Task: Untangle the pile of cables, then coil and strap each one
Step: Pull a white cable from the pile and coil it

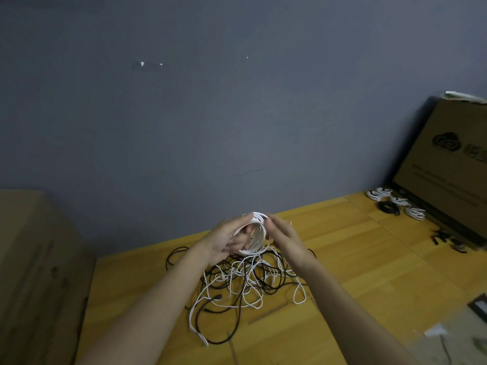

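A grey wall point(210, 114) fills most of the view above a yellow wooden table point(382, 272). Cardboard boxes stand at the left point(34, 272) and at the right point(453, 159). A tangled pile of black and white cables point(245, 283) lies on the table below the hands. Finished coils point(395, 202) sit near the right box. Raised above the pile, the left hand point(226, 241) curls round a white coiled cable point(254, 234), while the right hand point(284, 239) pinches its top edge with its fingertips.
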